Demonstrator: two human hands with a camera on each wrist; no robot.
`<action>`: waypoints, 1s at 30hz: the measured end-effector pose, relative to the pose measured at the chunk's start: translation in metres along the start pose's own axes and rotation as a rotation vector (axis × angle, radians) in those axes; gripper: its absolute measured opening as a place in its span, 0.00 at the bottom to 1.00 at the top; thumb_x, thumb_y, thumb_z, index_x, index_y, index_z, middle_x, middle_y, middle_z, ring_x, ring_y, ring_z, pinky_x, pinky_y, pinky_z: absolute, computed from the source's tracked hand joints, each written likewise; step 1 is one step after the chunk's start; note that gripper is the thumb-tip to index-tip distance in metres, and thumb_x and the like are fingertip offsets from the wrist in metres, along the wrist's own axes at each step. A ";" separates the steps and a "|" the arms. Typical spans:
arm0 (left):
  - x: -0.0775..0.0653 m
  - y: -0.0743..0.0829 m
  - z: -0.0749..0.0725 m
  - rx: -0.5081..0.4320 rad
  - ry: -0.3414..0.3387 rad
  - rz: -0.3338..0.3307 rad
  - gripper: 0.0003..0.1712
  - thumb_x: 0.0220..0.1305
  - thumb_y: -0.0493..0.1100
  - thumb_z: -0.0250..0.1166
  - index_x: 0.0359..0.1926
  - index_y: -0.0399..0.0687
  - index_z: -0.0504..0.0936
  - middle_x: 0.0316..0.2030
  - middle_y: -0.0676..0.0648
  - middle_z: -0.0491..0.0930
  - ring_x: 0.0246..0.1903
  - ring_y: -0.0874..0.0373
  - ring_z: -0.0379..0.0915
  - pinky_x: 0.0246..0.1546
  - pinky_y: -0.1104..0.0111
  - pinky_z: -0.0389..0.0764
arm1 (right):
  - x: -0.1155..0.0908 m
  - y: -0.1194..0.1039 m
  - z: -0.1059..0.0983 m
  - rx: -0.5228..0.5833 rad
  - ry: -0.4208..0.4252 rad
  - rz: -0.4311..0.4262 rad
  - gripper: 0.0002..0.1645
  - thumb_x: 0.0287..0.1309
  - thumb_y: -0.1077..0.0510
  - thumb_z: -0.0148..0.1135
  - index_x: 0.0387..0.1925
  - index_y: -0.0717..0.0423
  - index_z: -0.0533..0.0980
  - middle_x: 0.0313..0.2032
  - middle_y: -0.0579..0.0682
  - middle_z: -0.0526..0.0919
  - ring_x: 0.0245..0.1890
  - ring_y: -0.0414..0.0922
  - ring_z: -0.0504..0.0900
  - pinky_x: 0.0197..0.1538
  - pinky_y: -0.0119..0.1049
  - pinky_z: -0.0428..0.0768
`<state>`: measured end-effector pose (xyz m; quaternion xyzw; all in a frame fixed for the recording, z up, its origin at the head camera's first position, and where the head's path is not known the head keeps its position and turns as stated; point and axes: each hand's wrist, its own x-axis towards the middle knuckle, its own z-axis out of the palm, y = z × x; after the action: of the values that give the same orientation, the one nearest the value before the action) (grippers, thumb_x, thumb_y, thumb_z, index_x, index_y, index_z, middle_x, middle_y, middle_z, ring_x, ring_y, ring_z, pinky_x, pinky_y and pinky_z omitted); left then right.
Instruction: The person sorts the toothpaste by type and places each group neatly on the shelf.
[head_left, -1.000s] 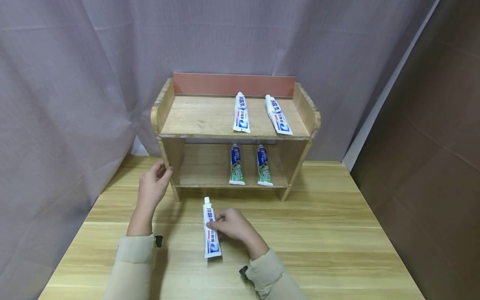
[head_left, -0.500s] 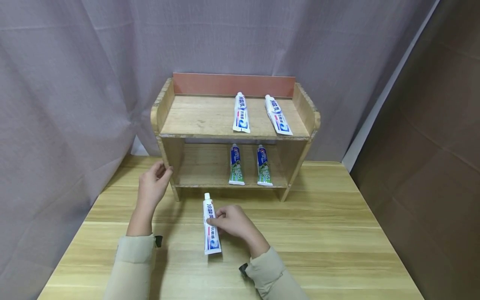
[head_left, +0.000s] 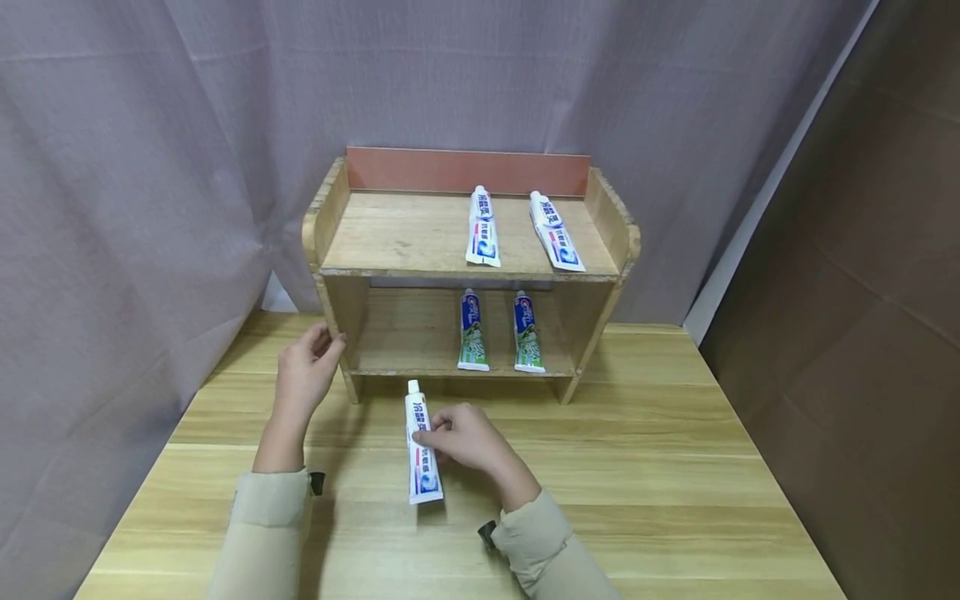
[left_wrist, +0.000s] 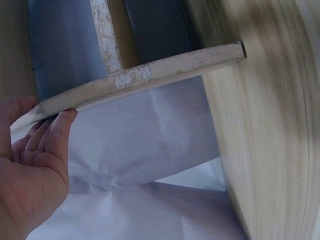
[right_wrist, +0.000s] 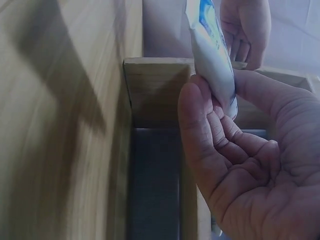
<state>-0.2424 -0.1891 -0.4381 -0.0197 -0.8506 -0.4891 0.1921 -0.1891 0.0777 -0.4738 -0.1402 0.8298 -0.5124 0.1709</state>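
My right hand (head_left: 468, 437) pinches a white toothpaste tube (head_left: 423, 475) between thumb and fingers, cap pointing away from me. In the head view the tube is over the table in front of the wooden shelf (head_left: 457, 372), its shadow just below its crimped end. The right wrist view shows the tube (right_wrist: 215, 65) edge-on between thumb and fingertips. My left hand (head_left: 307, 367) holds the front edge of the shelf's left side panel; in the left wrist view the thumb and fingers lie on either side of that panel (left_wrist: 165, 70).
On the upper board lie two white toothpaste tubes (head_left: 483, 229) (head_left: 557, 233), right of its middle. Below them, two blue-and-green tubes (head_left: 472, 333) (head_left: 528, 333) lie on the lower board. Grey cloth (head_left: 450, 75) hangs behind, and a brown panel (head_left: 847, 250) stands on the right.
My right hand has moved the white tube slightly away from me, toward the shelf. The left hand stays where it was on the side panel.
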 end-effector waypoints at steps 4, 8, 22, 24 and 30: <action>0.000 0.000 0.000 -0.001 -0.001 -0.008 0.22 0.73 0.51 0.60 0.57 0.40 0.81 0.52 0.35 0.83 0.53 0.41 0.81 0.55 0.51 0.82 | 0.000 -0.004 -0.003 -0.011 0.006 -0.014 0.12 0.59 0.51 0.72 0.33 0.57 0.82 0.24 0.48 0.84 0.30 0.60 0.87 0.37 0.55 0.87; 0.000 0.000 0.000 0.001 -0.001 -0.013 0.22 0.73 0.51 0.60 0.57 0.40 0.81 0.52 0.35 0.83 0.54 0.41 0.81 0.55 0.50 0.82 | 0.001 -0.008 -0.007 -0.026 0.013 -0.021 0.13 0.59 0.51 0.72 0.33 0.57 0.82 0.24 0.47 0.85 0.30 0.60 0.87 0.35 0.51 0.88; 0.000 -0.001 0.000 -0.007 -0.006 -0.015 0.22 0.73 0.51 0.60 0.57 0.40 0.80 0.53 0.35 0.83 0.54 0.41 0.81 0.55 0.50 0.82 | 0.003 -0.025 -0.013 -0.024 0.021 -0.005 0.11 0.59 0.53 0.72 0.34 0.58 0.81 0.26 0.49 0.85 0.24 0.48 0.86 0.28 0.36 0.88; 0.000 -0.001 0.000 -0.008 -0.007 -0.014 0.22 0.73 0.51 0.60 0.57 0.41 0.80 0.53 0.36 0.83 0.54 0.42 0.81 0.56 0.51 0.81 | 0.003 -0.027 -0.014 -0.023 0.023 -0.009 0.11 0.59 0.54 0.72 0.34 0.58 0.81 0.26 0.49 0.84 0.25 0.48 0.86 0.28 0.37 0.88; 0.000 -0.001 0.000 -0.007 -0.009 -0.013 0.22 0.73 0.51 0.59 0.57 0.40 0.80 0.53 0.36 0.83 0.54 0.42 0.81 0.56 0.50 0.81 | 0.003 -0.034 -0.018 -0.056 0.033 -0.033 0.12 0.59 0.53 0.72 0.33 0.58 0.81 0.25 0.48 0.84 0.25 0.49 0.86 0.29 0.39 0.88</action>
<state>-0.2425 -0.1894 -0.4386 -0.0169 -0.8499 -0.4932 0.1849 -0.1978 0.0760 -0.4367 -0.1503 0.8440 -0.4941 0.1448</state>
